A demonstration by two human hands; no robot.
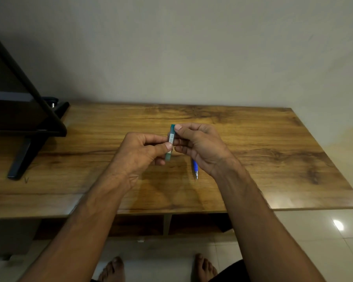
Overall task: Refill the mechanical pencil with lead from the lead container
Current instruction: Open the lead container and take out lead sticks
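1. The tabletop [253, 139] looks like wood or wood-effect laminate, with dark grain streaks and a smooth, faintly glossy finish.
2. The lead container [170, 142], at the frame's centre, is translucent teal plastic with a pale paper-like label.
3. The mechanical pencil [195, 167], just right of centre, has a glossy blue plastic barrel and what seems a shiny metal tip.
4. The monitor [18, 110], at upper left, has a glossy black frame and a smooth dark stand.
5. The floor [314, 231], at lower right, is pale polished tile, mirroring a light.
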